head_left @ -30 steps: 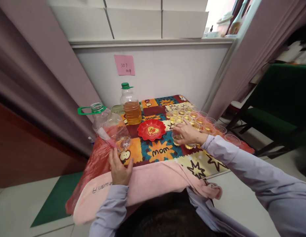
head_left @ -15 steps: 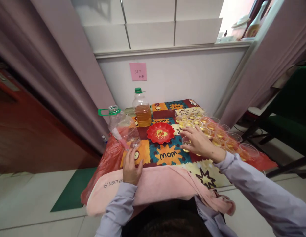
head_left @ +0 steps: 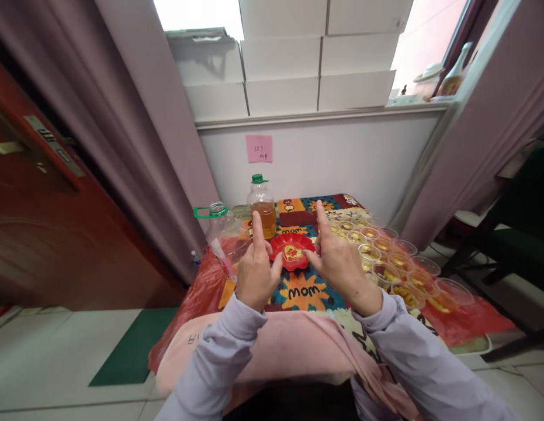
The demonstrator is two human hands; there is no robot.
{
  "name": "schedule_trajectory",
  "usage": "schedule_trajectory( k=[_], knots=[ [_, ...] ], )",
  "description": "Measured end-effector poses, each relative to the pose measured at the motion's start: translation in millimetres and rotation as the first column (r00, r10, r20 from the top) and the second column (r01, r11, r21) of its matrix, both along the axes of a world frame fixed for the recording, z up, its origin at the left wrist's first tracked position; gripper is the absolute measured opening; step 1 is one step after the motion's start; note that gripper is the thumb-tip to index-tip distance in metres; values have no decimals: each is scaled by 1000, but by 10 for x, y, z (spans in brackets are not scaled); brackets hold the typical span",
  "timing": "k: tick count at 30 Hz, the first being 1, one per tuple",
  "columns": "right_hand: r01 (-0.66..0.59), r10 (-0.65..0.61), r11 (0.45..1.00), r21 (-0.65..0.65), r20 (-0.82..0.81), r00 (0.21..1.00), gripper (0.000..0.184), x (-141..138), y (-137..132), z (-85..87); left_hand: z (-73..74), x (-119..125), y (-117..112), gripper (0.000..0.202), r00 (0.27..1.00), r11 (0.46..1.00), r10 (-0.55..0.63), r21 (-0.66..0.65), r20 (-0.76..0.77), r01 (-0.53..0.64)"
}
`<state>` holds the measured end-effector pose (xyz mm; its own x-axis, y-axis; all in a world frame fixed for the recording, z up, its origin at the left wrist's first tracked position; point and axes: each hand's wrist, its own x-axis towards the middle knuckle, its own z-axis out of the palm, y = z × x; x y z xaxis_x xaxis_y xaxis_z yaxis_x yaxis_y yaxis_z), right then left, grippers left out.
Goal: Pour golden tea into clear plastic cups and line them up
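My left hand point(head_left: 258, 269) is raised above the table with its index finger pointing up and forward and its thumb stretched out; it holds nothing. My right hand point(head_left: 337, 257) mirrors it, index finger and thumb extended, other fingers curled, also without anything in it. Between and just beyond the hands lies a red scalloped dish point(head_left: 293, 264) with a yellow heart-shaped print. Behind my left hand stands a jug of amber liquid point(head_left: 266, 221) with a green cap. To its left is an uncapped clear jug point(head_left: 225, 234) with a green handle ring. Right of my right hand are several clear plastic cups point(head_left: 401, 257) holding yellow liquid.
A patterned cloth point(head_left: 304, 292) covers the table. Pink fabric point(head_left: 293, 339) lies along its near edge, and red plastic point(head_left: 197, 292) hangs at the left. A dark green chair point(head_left: 512, 216) stands at right. A pink note point(head_left: 259, 149) is on the wall behind.
Both hands have risen from the tabletop and come in front of the dish, index fingers now extended. My right hand has left the cups, moving left. The view has shifted slightly.
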<state>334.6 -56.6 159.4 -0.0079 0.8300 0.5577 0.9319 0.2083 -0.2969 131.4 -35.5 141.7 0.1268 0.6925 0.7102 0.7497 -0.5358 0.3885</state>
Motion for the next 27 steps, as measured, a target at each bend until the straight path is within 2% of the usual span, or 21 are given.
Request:
schedule_trajectory(
  k=[2,4,7,10,14,18,27],
  knots=[
    [34,-36,996,77,31,999,107,14,63,87,189,67,33,105,999,1000,27,10,-29,-27],
    [49,-55,988,143,41,998,100,39,145,146,316,127,93,99,996,998,53,30,-76,-51],
    [71,-86,975,209,62,994,91,94,308,203,436,210,222,95,981,993,110,59,-157,-102],
    [105,-132,966,238,99,986,93,139,476,236,507,285,343,102,952,983,185,53,-246,-177],
    [98,-136,965,242,146,980,100,112,624,228,530,369,423,107,920,975,215,28,-326,-218],
    [81,-119,976,203,182,976,104,33,709,179,479,412,475,113,918,973,212,-18,-334,-231],
    [121,-155,975,184,184,971,95,0,885,154,405,371,703,108,918,971,208,-44,-337,-237]
  ],
)
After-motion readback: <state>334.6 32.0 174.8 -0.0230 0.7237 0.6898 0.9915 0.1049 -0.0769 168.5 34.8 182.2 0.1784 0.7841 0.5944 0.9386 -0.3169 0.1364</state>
